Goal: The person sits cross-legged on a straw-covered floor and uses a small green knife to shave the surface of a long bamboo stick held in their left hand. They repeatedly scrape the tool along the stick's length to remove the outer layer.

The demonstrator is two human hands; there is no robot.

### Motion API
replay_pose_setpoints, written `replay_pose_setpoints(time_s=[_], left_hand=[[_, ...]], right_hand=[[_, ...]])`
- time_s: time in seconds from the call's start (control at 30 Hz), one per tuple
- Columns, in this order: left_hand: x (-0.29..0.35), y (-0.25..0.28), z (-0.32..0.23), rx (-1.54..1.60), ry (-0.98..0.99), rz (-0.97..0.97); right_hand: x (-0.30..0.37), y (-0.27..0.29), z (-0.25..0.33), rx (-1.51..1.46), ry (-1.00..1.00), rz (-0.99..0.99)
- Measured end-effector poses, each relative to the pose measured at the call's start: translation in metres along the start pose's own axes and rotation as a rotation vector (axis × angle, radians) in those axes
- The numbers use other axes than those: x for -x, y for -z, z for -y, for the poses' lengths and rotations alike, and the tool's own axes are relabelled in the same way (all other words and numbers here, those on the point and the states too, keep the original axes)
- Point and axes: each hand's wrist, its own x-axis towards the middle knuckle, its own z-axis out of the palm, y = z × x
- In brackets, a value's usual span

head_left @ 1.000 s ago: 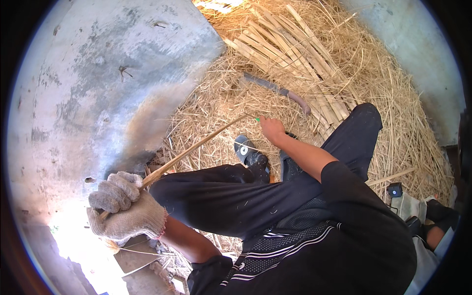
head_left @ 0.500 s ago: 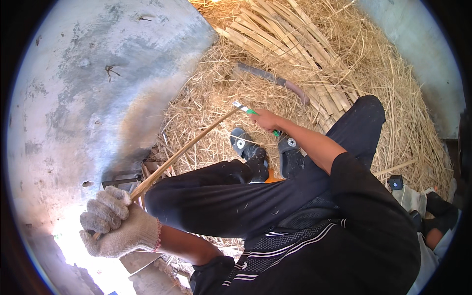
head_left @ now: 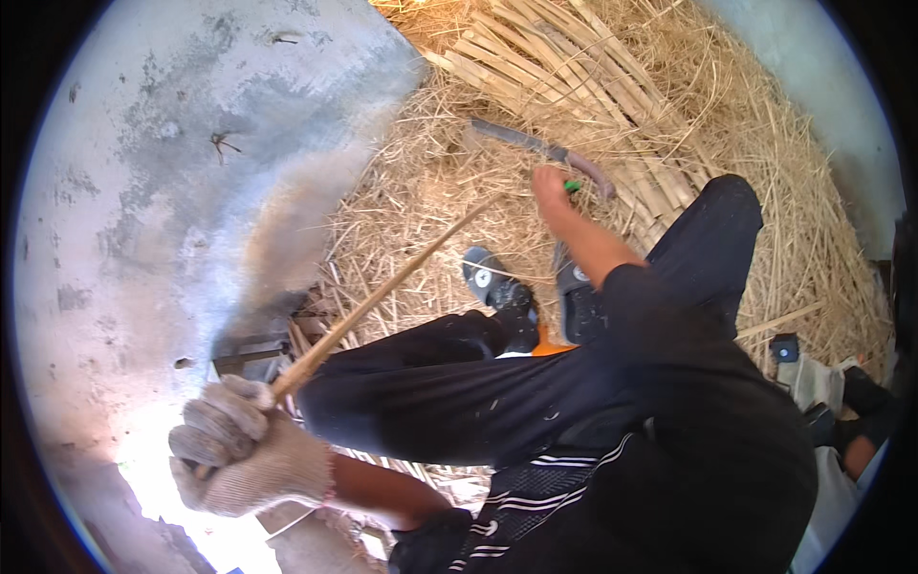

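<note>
Clearly, your left hand (head_left: 258,454), in a greyish-white knitted glove at the lower left of the frame, is curled tight around the thick end of a long, tapering, straw-coloured wooden strip (head_left: 381,295). That strip slants up to the centre of the frame, its thin tip bare and apart from your right hand (head_left: 550,187). Your bare right hand, upper centre, is closed about a small bright-green object (head_left: 572,186), mostly hidden. Judging by its slimness, the strip should feel light, stiff near your glove, springier and easier to snap toward the tip; dry and possibly splintery, it is best gripped at the thick end.
</note>
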Motion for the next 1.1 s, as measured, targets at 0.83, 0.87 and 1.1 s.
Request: replay_pose_setpoints(time_s=[0.83,0.87,1.1], left_hand=[[0.024,0.024,-0.015,0.379,0.047,0.427],[0.025,0.026,-0.018,0.385,0.059,0.444],[0.031,0.029,-0.021,0.383,0.111,0.445]], right_hand=[[0.322,0.248,0.005,-1.108,0.870,-0.249],[0.320,0.241,0.008,-1.056,0.793,-0.251],[0.332,0.248,0.002,-1.005,0.781,-0.209]])
